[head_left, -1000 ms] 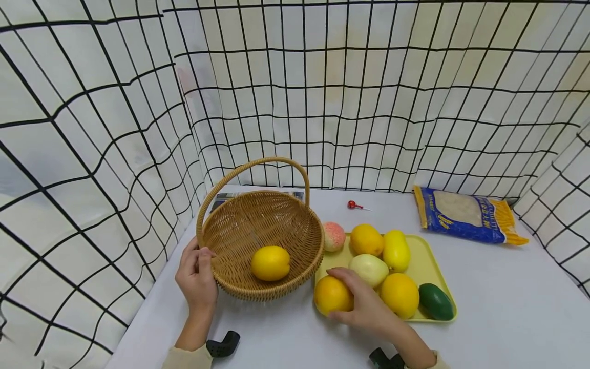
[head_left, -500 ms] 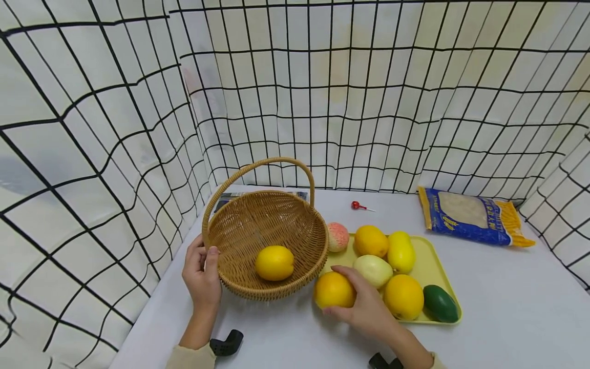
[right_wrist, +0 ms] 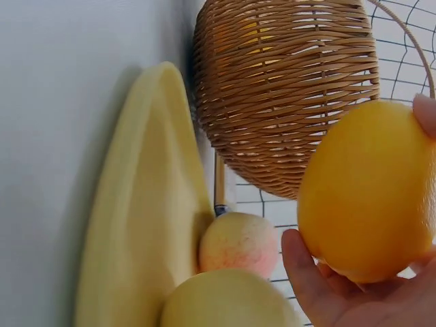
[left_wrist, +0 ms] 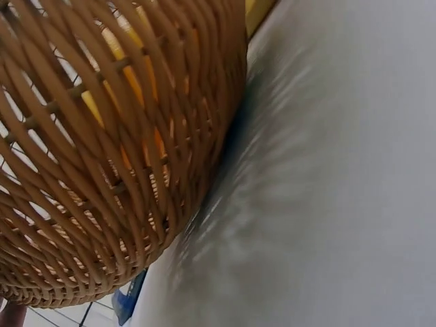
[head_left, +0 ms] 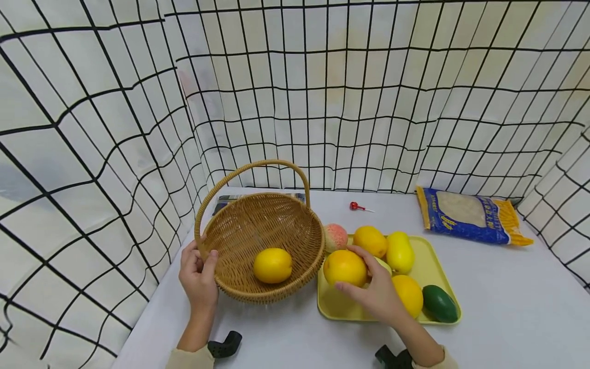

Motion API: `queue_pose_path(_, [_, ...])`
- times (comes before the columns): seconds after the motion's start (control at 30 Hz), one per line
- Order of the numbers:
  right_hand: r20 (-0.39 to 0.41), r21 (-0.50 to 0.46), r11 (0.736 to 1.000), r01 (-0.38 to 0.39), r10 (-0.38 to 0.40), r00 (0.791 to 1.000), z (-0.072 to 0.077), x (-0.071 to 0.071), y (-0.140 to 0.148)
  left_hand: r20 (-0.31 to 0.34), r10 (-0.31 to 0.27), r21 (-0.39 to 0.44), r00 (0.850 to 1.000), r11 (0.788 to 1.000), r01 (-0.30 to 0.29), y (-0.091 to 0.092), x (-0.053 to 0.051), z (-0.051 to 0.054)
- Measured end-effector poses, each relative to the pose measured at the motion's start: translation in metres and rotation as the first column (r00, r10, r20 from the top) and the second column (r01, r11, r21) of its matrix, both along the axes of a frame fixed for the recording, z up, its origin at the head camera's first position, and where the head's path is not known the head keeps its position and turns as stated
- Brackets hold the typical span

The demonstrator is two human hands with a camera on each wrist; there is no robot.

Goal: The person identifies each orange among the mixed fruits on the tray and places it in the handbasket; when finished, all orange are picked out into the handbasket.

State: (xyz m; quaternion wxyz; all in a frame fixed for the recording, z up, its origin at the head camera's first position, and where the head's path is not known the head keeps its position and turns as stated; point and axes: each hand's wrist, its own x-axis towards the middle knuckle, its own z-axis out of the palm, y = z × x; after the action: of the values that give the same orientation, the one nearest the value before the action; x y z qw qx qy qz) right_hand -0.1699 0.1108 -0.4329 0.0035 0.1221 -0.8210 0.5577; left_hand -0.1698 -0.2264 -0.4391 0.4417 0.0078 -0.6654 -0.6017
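Fingers of my right hand (head_left: 380, 294) hold an orange (head_left: 344, 268) above the yellow tray (head_left: 341, 308); my left hand (head_left: 198, 282) grips the tilted wicker basket (head_left: 262, 220), one yellow fruit (head_left: 273, 265) inside.

We note a smooth white tabletop (head_left: 516, 302). Directly on it: a shallow yellow rectangular tray (head_left: 426, 256); a red lollipop with white stick (head_left: 354, 206); a blue-and-yellow plastic packet (head_left: 472, 215), lying flat, farther right.
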Motion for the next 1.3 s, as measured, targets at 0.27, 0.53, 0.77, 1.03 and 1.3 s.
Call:
queue_pose_path(0.27, [-0.021,-0.077,0.996,0.035,-0.037,0.999,0.024,-0.007,-0.007,-0.019,0.006,-0.023,1.000,1.000,-0.007,-0.006,-0.017,-0.002])
queue_pose_path(0.53, [-0.081,-0.173,0.985,-0.020,0.006,0.997,0.045,-0.014,-0.032,-0.067,-0.002,-0.019,0.998,1.000,0.001,-0.004,-0.007,0.002])
queue_pose_path(0.77, [-0.157,-0.233,0.967,-0.102,0.066,0.985,0.053,-0.022,-0.055,-0.152,-0.034,-0.064,0.988,0.998,0.024,-0.001,-0.013,-0.006])
queue_pose_path(1.03, [-0.164,-0.174,0.980,-0.097,0.068,0.984,0.041,-0.021,-0.067,-0.204,-0.030,-0.100,0.978,0.995,0.010,0.000,-0.017,-0.004])
queue_pose_path(1.3, [-0.226,-0.068,0.986,-0.155,0.136,0.964,0.031,-0.020,-0.073,-0.188,-0.032,-0.094,0.982,0.995,0.014,-0.001,-0.018,-0.011])
